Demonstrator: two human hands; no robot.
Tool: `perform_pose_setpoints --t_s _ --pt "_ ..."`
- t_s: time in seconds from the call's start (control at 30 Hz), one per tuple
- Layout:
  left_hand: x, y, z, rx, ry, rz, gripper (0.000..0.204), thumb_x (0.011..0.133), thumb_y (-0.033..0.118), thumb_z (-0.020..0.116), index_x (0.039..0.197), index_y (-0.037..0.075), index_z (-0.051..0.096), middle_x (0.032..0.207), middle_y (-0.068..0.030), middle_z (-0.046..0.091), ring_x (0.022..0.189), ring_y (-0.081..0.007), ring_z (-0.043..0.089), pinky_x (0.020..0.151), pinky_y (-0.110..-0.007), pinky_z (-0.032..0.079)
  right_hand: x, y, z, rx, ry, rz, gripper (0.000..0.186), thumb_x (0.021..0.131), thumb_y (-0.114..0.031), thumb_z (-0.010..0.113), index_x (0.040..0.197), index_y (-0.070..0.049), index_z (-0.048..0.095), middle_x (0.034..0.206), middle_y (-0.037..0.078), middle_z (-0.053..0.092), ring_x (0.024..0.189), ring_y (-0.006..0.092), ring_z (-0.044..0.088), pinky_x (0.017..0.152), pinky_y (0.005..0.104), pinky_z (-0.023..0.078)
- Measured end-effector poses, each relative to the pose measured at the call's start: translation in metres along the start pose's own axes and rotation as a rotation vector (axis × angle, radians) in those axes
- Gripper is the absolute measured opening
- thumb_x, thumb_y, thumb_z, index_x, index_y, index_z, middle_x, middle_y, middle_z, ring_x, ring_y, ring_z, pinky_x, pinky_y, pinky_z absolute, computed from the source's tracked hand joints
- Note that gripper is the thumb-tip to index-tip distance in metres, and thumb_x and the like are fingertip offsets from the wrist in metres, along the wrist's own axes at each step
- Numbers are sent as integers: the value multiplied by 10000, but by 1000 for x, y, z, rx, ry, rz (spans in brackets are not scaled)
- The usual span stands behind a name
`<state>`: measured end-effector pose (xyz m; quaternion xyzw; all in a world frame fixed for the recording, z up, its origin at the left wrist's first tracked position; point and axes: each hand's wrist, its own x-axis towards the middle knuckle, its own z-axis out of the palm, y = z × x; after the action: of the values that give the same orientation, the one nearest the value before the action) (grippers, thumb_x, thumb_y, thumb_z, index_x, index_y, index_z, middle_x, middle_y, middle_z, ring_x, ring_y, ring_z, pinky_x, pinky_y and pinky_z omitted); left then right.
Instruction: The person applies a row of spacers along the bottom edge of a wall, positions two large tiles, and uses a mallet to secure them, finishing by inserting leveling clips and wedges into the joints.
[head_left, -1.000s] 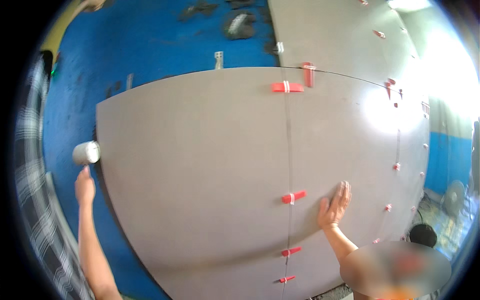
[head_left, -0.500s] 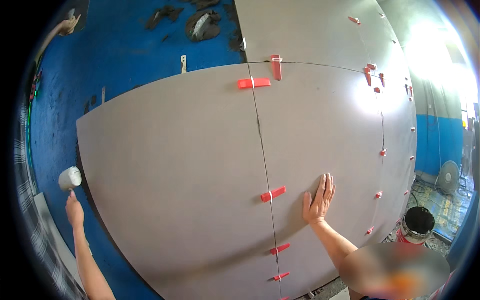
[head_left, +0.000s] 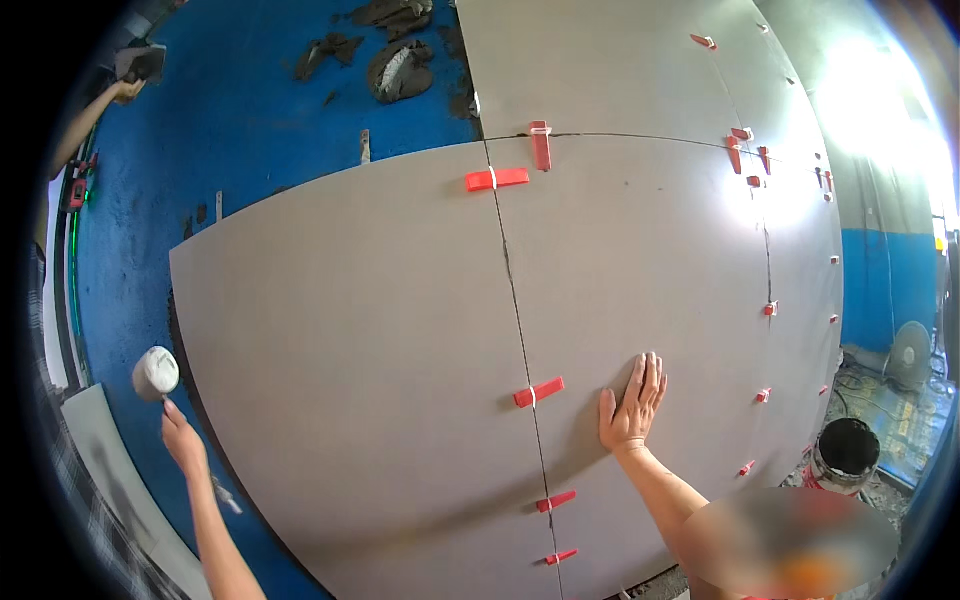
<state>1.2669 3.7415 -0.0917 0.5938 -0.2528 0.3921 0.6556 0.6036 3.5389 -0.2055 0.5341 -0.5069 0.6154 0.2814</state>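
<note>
My left hand [head_left: 184,440] grips a mallet with a white head [head_left: 156,374]. The mallet head is by the left edge of a large grey-beige tile [head_left: 340,340] on the blue wall. My right hand [head_left: 632,405] lies flat, fingers up and slightly spread, on the neighbouring tile [head_left: 640,270]. A joint runs between the two tiles. Across it sit red wedges in white clips, one [head_left: 540,392] left of my right hand, another [head_left: 497,179] near the top.
A co-worker's hand [head_left: 128,92] holds a dark flat tool [head_left: 140,63] at upper left. Dark mortar dabs [head_left: 400,70] stick to the blue wall [head_left: 270,100]. At right stand a bucket [head_left: 846,450] and a fan [head_left: 908,355]. A blurred patch hides the lower right.
The view has shifted slightly. My left hand has moved right, so the mallet handle leans more. The co-worker's hand has come lower with the flat tool. My right hand stays on the tile.
</note>
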Motion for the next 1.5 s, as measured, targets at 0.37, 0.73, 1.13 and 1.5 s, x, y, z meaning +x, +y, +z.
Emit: perform_pose_setpoints --t_s 0.37,0.73,1.13,1.5 --pt "-269 268 -93 -1318 -1162 -671 331 988 319 489 854 22 551 654 -83 510 543 -190 510 515 -296 436 3 -71 -121 840 -939 -60 707 828 -315 714 1393 -32 399 1391 198 409 1308 333 394 1037 456 393" --pt "-150 457 3 -831 -1163 518 106 733 11 736 781 46 648 799 -95 628 810 -263 606 695 -354 511 -40 -48 -272 543 -1010 737 241 912 -261 623 936 -29 562 780 69 478 748 163 418 644 346 367" --pt "-36 552 143 -702 -484 964 168 713 -56 740 760 18 597 718 -67 545 620 -217 529 536 -329 425 -111 -2 -383 126 -919 1499 348 950 -340 562 859 -14 646 603 39 534 566 130 486 521 311 407" --pt "3 542 153 -507 -417 1452 222 629 -65 752 774 23 609 748 -64 523 688 -227 522 589 -328 437 -127 9 -332 185 -1095 1463 354 931 -358 585 863 -17 655 627 44 546 596 143 506 551 320 424"
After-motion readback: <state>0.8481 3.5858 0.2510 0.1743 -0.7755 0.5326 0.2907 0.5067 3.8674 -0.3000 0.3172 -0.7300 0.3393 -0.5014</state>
